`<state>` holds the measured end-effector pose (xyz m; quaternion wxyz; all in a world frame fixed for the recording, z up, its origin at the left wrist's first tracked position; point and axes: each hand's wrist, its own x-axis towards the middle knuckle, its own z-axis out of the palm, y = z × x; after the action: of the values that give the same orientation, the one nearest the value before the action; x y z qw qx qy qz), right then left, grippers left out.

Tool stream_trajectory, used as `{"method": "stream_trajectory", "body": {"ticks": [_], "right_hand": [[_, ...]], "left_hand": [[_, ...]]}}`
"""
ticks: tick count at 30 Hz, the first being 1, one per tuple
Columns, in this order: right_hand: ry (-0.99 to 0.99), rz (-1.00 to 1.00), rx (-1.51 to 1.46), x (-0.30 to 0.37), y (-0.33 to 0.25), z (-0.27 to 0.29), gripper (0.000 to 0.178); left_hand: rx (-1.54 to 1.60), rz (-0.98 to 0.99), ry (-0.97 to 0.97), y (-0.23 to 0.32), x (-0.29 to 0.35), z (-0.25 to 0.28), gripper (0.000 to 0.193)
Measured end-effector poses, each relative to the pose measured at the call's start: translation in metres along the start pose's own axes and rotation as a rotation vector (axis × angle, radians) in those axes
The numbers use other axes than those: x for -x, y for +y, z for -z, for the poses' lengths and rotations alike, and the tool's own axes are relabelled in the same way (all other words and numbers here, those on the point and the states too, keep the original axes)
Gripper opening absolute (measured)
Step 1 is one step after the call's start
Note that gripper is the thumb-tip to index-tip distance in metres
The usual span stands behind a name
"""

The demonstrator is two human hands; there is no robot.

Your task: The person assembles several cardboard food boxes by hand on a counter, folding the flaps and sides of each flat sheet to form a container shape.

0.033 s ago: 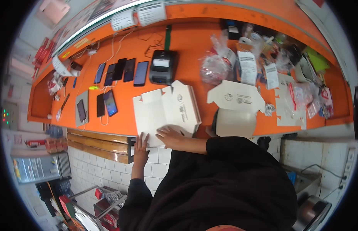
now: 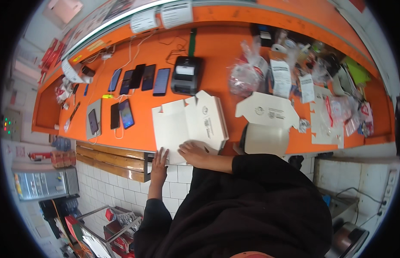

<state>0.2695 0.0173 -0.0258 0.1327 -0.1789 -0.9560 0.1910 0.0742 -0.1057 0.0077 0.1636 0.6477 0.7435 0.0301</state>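
A flat, partly unfolded white cardboard box blank (image 2: pixel 172 124) lies on the orange counter, its near end reaching past the front edge. It rests on or beside more folded card on its right. My left hand (image 2: pixel 160 161) touches the blank's near left corner, fingers stretched out. Flat on its near middle lies my right hand (image 2: pixel 193 154), fingers apart, the forearm coming in from the right. Neither hand grips anything. To the right stands an opened white takeaway box (image 2: pixel 266 138) with its printed lid flap (image 2: pixel 268 109) raised away from me.
Several phones (image 2: pixel 159 81) lie on the left of the orange counter (image 2: pixel 142 139), some on cables. A black receipt printer (image 2: pixel 186 77) stands behind the blank. Farther right are a knotted clear plastic bag (image 2: pixel 245 79), paper slips (image 2: pixel 280 77) and another flat card (image 2: pixel 320 122).
The view has shifted slightly, so the counter's things appear a little farther right. Both hands stay on the box blank in nearly the same pose.
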Motion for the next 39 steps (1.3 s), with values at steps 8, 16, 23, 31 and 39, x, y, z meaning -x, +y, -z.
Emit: {"method": "stream_trajectory", "body": {"ticks": [8, 16, 23, 31, 39], "right_hand": [[-0.277, -0.259, -0.256, -0.014, 0.014, 0.033, 0.015], [-0.091, -0.356, -0.960, -0.038, 0.046, 0.067, 0.020], [-0.081, -0.385, -0.689, -0.083, 0.005, 0.166, 0.023], [-0.339, -0.228, -0.497, -0.106, -0.021, 0.222, 0.024], [-0.121, -0.211, -0.160, -0.081, 0.000, 0.269, 0.022]], "left_hand": [[0.145, -0.016, 0.155, -0.025, 0.008, 0.007, 0.030], [0.829, 0.070, 0.227, -0.031, -0.006, 0.070, 0.019], [1.204, 0.023, 0.435, -0.005, -0.040, 0.113, 0.022], [0.495, -0.426, 0.119, 0.024, -0.051, 0.203, 0.023], [0.796, -0.193, 0.093, 0.015, -0.057, 0.219, 0.028]]}}
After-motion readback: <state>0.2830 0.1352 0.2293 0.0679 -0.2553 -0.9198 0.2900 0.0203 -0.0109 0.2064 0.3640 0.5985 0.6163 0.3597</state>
